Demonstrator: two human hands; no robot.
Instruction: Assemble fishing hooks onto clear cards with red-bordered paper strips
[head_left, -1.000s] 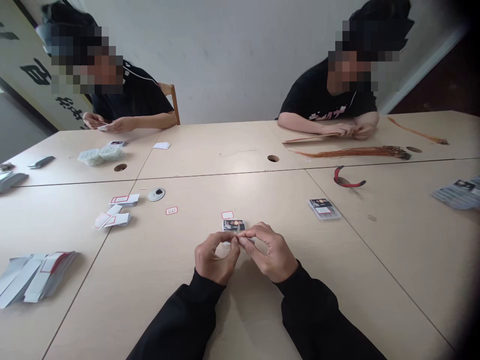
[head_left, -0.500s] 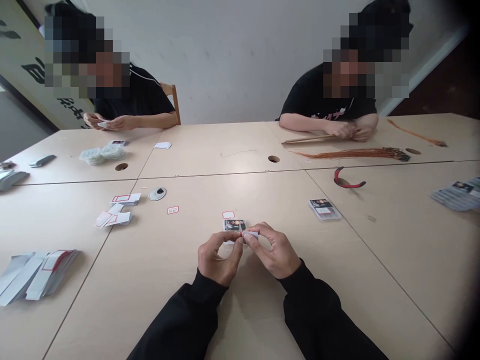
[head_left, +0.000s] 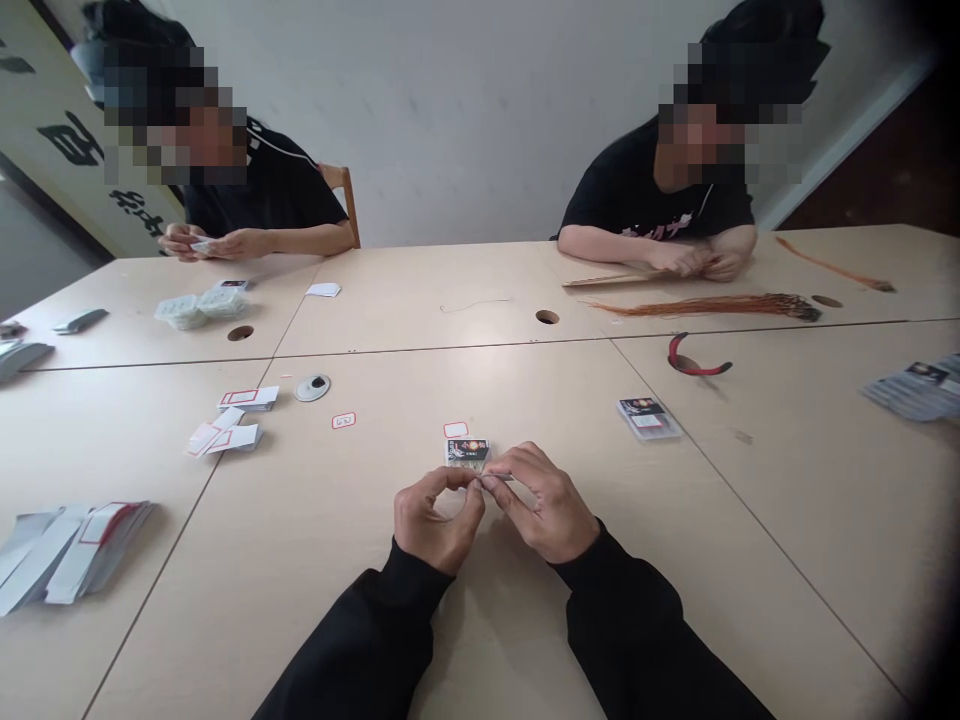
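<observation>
Fingertips of my left hand (head_left: 435,518) and my right hand (head_left: 546,508) meet in a pinch on a small white label (head_left: 501,477), tilted so that mostly its thin edge shows. Just beyond the fingers lies a small flat case with a dark printed card (head_left: 467,452), partly covered by them. A white sticker with a red border (head_left: 455,430) is on the table behind this case. Another red-bordered sticker with writing (head_left: 343,421) lies to the left.
Stacks of red-bordered labels (head_left: 249,398) and long label strips (head_left: 90,550) lie left, near a silver disc (head_left: 312,388). A clear case (head_left: 649,419) and red-black curved piece (head_left: 697,365) are right. Two people sit opposite, one by a bundle of orange strands (head_left: 697,307).
The label between my fingers has tipped from showing its white face to nearly edge-on, and more of the dark printed case shows. My hands have barely shifted.
</observation>
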